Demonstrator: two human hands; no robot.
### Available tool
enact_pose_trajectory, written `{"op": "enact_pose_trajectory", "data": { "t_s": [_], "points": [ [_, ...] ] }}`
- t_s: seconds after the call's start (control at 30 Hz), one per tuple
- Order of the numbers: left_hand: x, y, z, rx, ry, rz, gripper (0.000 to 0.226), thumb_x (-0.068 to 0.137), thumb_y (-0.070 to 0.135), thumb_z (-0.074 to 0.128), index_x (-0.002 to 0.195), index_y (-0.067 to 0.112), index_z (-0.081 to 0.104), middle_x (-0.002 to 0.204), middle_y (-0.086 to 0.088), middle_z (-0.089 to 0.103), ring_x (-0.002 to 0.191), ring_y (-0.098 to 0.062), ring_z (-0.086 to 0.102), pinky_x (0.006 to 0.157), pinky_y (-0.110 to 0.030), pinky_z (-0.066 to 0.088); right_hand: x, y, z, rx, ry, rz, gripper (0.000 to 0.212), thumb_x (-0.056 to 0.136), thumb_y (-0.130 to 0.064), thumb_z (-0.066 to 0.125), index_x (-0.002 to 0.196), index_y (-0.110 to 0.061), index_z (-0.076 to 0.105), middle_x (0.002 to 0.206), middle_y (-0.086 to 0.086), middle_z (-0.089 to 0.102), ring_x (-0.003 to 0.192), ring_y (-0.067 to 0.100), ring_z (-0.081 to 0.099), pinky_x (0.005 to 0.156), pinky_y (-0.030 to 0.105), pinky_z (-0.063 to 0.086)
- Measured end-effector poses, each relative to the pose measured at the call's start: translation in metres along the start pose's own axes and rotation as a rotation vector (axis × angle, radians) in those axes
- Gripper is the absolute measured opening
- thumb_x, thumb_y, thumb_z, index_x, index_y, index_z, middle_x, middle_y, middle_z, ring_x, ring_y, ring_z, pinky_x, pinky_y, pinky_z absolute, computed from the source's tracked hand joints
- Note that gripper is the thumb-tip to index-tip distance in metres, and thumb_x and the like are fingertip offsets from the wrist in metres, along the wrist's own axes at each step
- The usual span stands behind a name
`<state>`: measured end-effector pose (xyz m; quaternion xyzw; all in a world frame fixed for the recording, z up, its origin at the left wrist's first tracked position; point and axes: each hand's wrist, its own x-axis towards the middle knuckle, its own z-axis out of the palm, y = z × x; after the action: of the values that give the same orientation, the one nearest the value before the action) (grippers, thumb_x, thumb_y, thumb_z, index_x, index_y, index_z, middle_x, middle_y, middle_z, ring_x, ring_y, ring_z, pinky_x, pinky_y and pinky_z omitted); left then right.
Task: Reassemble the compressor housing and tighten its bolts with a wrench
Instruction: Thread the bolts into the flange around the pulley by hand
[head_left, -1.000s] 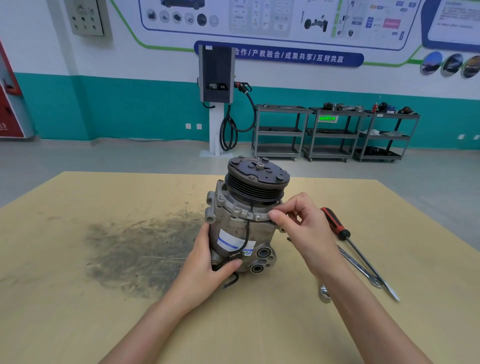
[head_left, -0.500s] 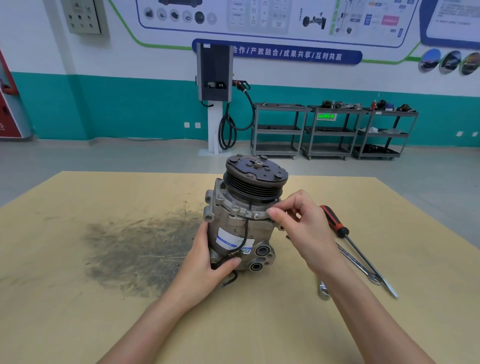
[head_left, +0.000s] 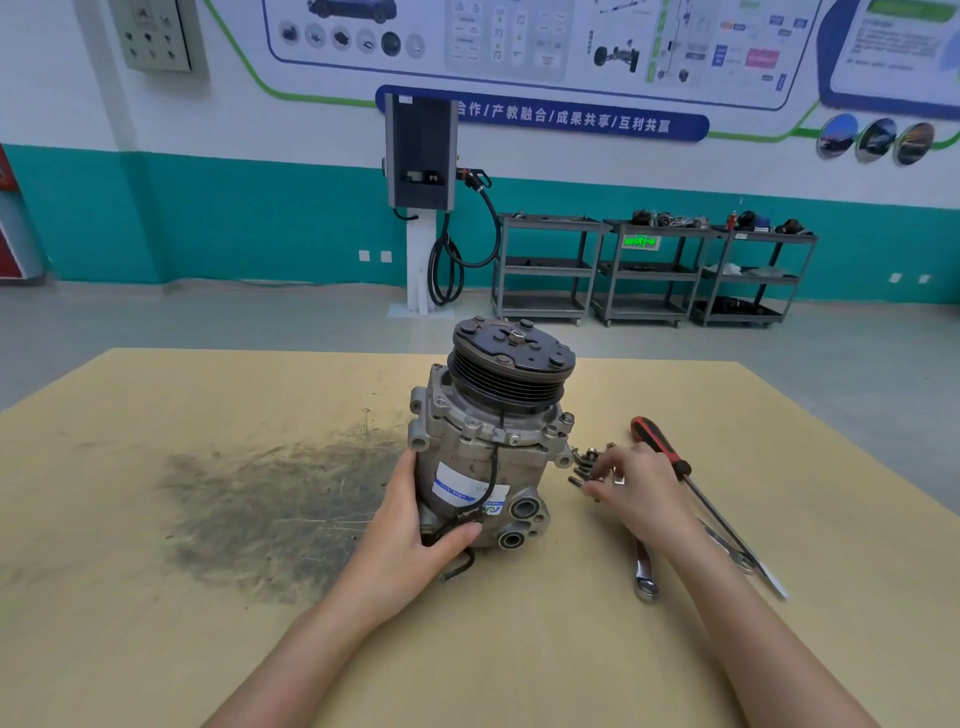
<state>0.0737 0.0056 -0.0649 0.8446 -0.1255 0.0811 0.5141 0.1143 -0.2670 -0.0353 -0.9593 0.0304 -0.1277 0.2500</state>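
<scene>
Steel bolts (head_left: 586, 464) just right of compressor (head_left: 483, 457), under right hand (head_left: 636, 493) fingertips, grasp unclear; left hand (head_left: 410, 540) gripping housing base.

1. The compressor (head_left: 493, 441) stood upright at the middle of the table (head_left: 156, 623), pulley end up.
2. The left hand (head_left: 410, 540) lay against its near left side.
3. Loose bolts (head_left: 584, 465) lay just right of the compressor, with the right hand (head_left: 631, 493) over them.
4. A screwdriver (head_left: 691, 483) lay right of that hand; a wrench (head_left: 644, 571) lay nearer, partly under the forearm.
5. Shelf carts (head_left: 649, 270) stood along the far wall.
</scene>
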Motion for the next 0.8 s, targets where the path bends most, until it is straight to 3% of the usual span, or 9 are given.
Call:
{"op": "enact_pose_trajectory", "data": {
  "t_s": [0.1, 0.2, 0.37, 0.6, 0.7, 0.8],
  "points": [
    [0.0, 0.0, 0.0, 0.0, 0.003, -0.002, 0.085, 0.083, 0.038, 0.079, 0.143, 0.046, 0.018, 0.149, 0.016, 0.043, 0.135, 0.001, 0.044, 0.112, -0.025, 0.036, 0.0, 0.001, 0.008, -0.078, -0.022, 0.015, 0.013, 0.083, -0.034, 0.074, 0.092, -0.026, 0.068, 0.098, 0.0, 0.05, 0.102, 0.022, 0.046, 0.081, 0.033, 0.039],
    [0.0, -0.002, 0.0, 0.005, 0.003, 0.001, 0.091, 0.083, 0.038, 0.079, 0.149, 0.04, 0.016, 0.151, 0.016, 0.041, 0.136, 0.0, 0.042, 0.113, -0.025, 0.035, 0.0, 0.003, 0.014, -0.105, -0.005, 0.003, 0.014, 0.084, -0.033, 0.073, 0.094, -0.025, 0.067, 0.101, 0.002, 0.053, 0.103, 0.024, 0.046, 0.086, 0.034, 0.041],
    [-0.001, -0.001, 0.0, -0.013, -0.006, -0.001, 0.095, 0.084, 0.038, 0.079, 0.154, 0.034, 0.015, 0.153, 0.015, 0.04, 0.138, 0.0, 0.041, 0.117, -0.032, 0.036, 0.005, 0.005, 0.019, -0.034, 0.052, 0.035, 0.019, 0.083, -0.029, 0.075, 0.096, -0.022, 0.064, 0.095, 0.002, 0.052, 0.097, 0.024, 0.051, 0.08, 0.034, 0.043],
    [-0.001, -0.001, 0.0, -0.021, 0.002, 0.008, 0.091, 0.084, 0.036, 0.079, 0.152, 0.036, 0.018, 0.151, 0.015, 0.042, 0.137, 0.0, 0.042, 0.117, -0.034, 0.036, 0.006, 0.005, 0.019, -0.054, 0.076, -0.025, 0.012, 0.088, -0.024, 0.069, 0.098, -0.017, 0.069, 0.098, 0.003, 0.059, 0.094, 0.022, 0.054, 0.078, 0.033, 0.043],
    [-0.001, 0.0, -0.001, -0.021, 0.002, 0.018, 0.087, 0.084, 0.036, 0.079, 0.146, 0.043, 0.019, 0.149, 0.017, 0.043, 0.135, 0.002, 0.043, 0.116, -0.033, 0.037, 0.0, -0.012, -0.01, 0.205, 0.234, -0.045, 0.005, 0.088, -0.014, 0.068, 0.091, -0.016, 0.065, 0.086, -0.001, 0.065, 0.082, 0.02, 0.057, 0.069, 0.028, 0.039],
    [-0.001, -0.001, -0.001, -0.016, 0.015, 0.026, 0.086, 0.084, 0.036, 0.079, 0.145, 0.046, 0.021, 0.147, 0.022, 0.044, 0.134, 0.008, 0.042, 0.114, -0.025, 0.037, -0.021, -0.039, -0.057, 0.588, 0.353, -0.153, 0.015, 0.087, -0.012, 0.071, 0.09, -0.026, 0.065, 0.08, -0.006, 0.067, 0.079, 0.017, 0.062, 0.067, 0.023, 0.048]
  ]
}}
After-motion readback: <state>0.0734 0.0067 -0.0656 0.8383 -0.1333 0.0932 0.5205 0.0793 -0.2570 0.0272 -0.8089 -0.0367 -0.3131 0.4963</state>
